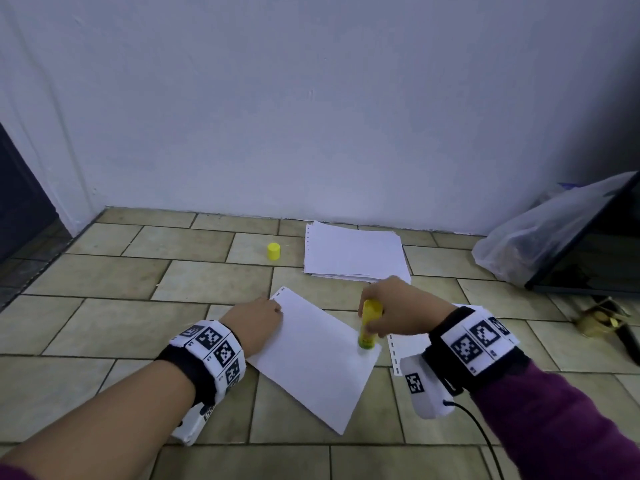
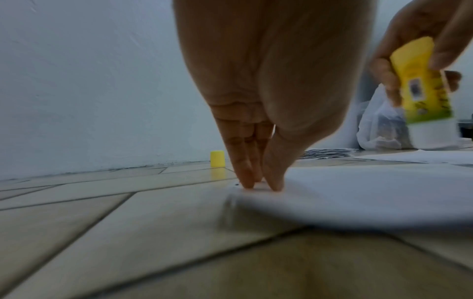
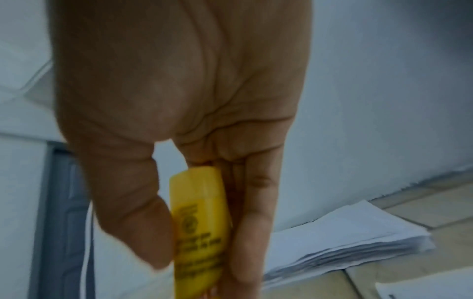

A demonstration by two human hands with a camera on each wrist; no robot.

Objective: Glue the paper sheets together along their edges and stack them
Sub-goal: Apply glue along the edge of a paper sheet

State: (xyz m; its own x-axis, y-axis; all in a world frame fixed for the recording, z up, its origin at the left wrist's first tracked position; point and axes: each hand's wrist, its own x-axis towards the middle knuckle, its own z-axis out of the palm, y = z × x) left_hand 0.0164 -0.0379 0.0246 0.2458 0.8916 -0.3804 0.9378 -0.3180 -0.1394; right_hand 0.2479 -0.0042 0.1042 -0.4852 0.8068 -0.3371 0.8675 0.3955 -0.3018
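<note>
A white paper sheet (image 1: 318,355) with punched holes lies askew on the tiled floor. My left hand (image 1: 258,317) presses its left edge with straight fingers (image 2: 256,176). My right hand (image 1: 391,306) grips an uncapped yellow glue stick (image 1: 369,323), its tip down on the sheet's right corner. In the left wrist view the glue stick (image 2: 422,85) shows tilted between fingers and thumb, and the right wrist view shows the glue stick (image 3: 199,226) the same way. A stack of white sheets (image 1: 353,252) lies by the wall. Another sheet (image 1: 408,344) lies under my right wrist.
The yellow glue cap (image 1: 273,251) stands on the floor left of the stack. A clear plastic bag (image 1: 540,237) and a dark slanted panel (image 1: 595,251) sit at the right by the wall. A cable (image 1: 481,434) trails from my right wrist. A dark doorway (image 1: 20,202) is at far left.
</note>
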